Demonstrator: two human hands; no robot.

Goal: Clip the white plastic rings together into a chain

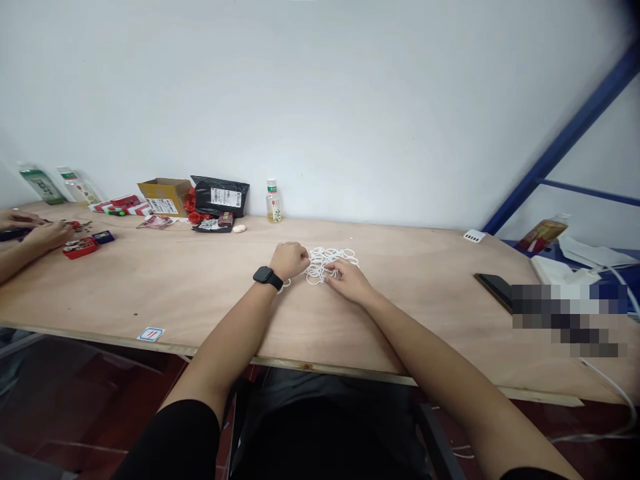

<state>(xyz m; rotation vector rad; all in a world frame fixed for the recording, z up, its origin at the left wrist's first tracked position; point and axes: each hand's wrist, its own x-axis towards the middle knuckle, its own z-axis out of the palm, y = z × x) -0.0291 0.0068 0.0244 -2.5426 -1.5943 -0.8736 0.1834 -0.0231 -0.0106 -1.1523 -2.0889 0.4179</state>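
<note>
A tangle of thin white cord loops (327, 263) lies in the middle of the plywood table (165, 293). My left hand (290, 261), with a black smartwatch (267, 277) on its wrist, is closed in a fist at the tangle's left side, and a white strand shows below it. My right hand (349, 281) lies on the tangle's lower right, its fingers pinched into the loops. Whatever lies inside both hands is hidden.
A co-worker's hands (43, 233) work at the far left near a red parts tray (80, 248). A cardboard box (165, 197), black mailer bag (220, 196) and small bottle (273, 202) stand by the wall. A black phone (495, 291) lies at right.
</note>
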